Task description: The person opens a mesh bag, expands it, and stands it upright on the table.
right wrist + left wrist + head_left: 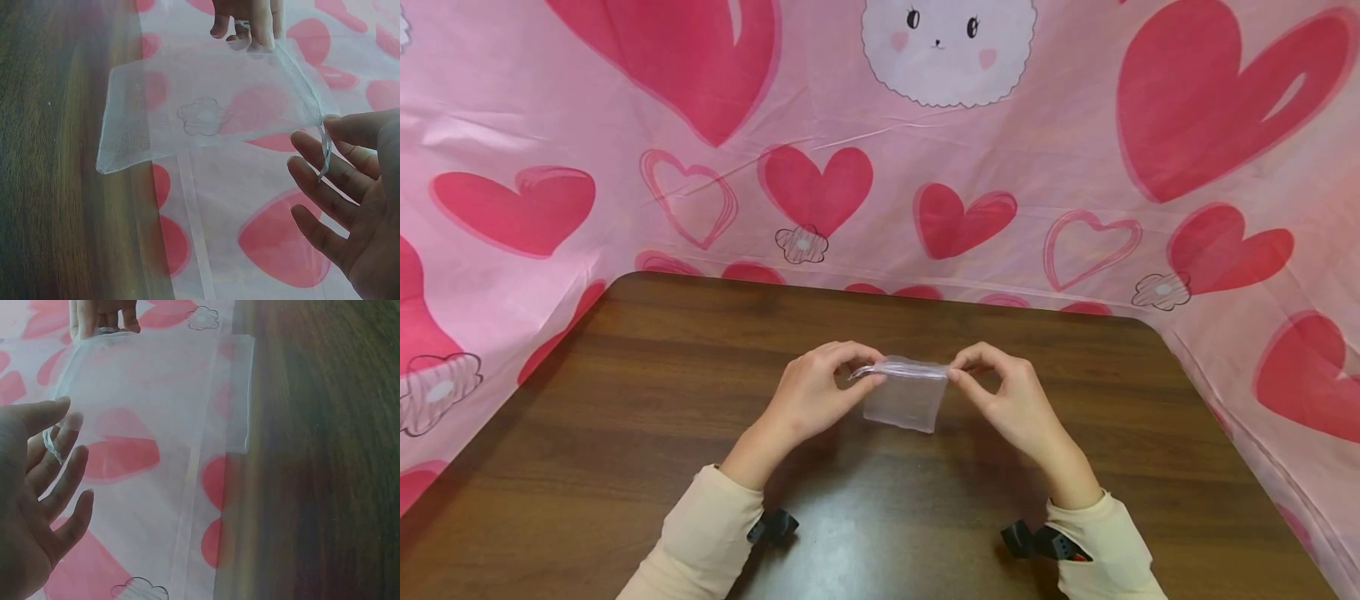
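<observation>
Pouch (904,404) between both hands (811,388), above table (625,433), cloth (891,150) behind and at sides

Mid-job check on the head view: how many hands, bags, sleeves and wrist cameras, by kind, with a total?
Left hand and right hand: 2
Bag: 1
Sleeves: 2
Wrist cameras: 2
Total: 7

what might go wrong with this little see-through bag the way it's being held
The sheer bag is held up by its top corners, so it might slip or swing down if the left hand or right hand loosens. The left cord and right cord hang loose and could snag or pull the mouth uneven. Its thin mesh may also tear if stretched hard.
</observation>
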`<state>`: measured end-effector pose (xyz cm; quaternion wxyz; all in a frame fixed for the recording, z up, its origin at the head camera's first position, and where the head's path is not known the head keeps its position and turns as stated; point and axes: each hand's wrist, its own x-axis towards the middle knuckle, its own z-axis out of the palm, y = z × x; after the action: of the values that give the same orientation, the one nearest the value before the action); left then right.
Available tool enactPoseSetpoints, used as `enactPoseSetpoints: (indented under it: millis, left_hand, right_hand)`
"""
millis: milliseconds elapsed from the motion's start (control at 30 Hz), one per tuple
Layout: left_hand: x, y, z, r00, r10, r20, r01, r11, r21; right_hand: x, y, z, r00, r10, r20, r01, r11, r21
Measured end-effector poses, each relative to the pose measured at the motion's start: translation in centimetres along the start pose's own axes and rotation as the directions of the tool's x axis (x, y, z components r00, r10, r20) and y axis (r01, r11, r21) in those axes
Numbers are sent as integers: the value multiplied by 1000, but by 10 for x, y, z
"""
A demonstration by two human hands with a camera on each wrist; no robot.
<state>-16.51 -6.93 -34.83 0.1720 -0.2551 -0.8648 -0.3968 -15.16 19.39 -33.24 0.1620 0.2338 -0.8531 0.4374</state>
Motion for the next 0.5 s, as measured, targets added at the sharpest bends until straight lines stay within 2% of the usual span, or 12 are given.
enactPoseSetpoints:
  millis: [167, 500]
  left_hand:
    - [-1, 0, 0, 1000, -6, -15, 6, 1000, 21]
    - [0, -2, 0, 999, -11, -46, 12, 1000, 9]
  right_hand:
    - [0, 0, 1, 1000, 0, -8, 1, 1000, 2]
    - [0, 1, 1, 1000, -3, 1, 3, 1000, 7]
